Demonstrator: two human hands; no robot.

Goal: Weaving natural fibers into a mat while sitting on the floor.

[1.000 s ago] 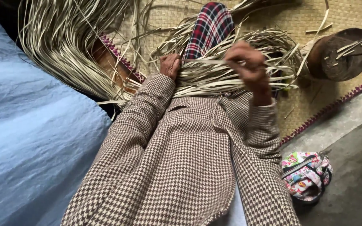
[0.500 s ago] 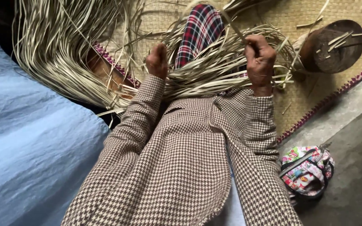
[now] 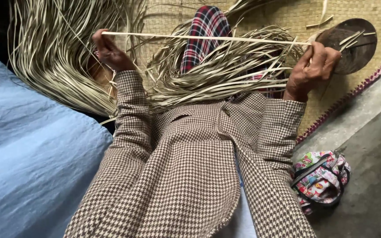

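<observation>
A long pale leaf strip [image 3: 208, 38] is stretched straight between my two hands, above my lap. My left hand [image 3: 108, 51] pinches its left end, and my right hand [image 3: 315, 66] grips its right end. Under the strip, a loose bundle of pale dried strips [image 3: 225, 72] lies across my lap, over my plaid-clad leg [image 3: 203, 31]. My houndstooth jacket sleeves [image 3: 131, 110] fill the middle of the view.
A large heap of dried strips [image 3: 54, 53] spreads at the upper left. A round dark wooden block [image 3: 353, 42] with scraps sits on the woven mat [image 3: 331, 105]. Blue cloth [image 3: 31, 158] lies at left. A colourful patterned bag [image 3: 320, 176] rests on grey floor.
Both hands were close together over the lap bundle. They have moved far apart, left hand up and left, right hand out to the right, drawing one strip taut between them.
</observation>
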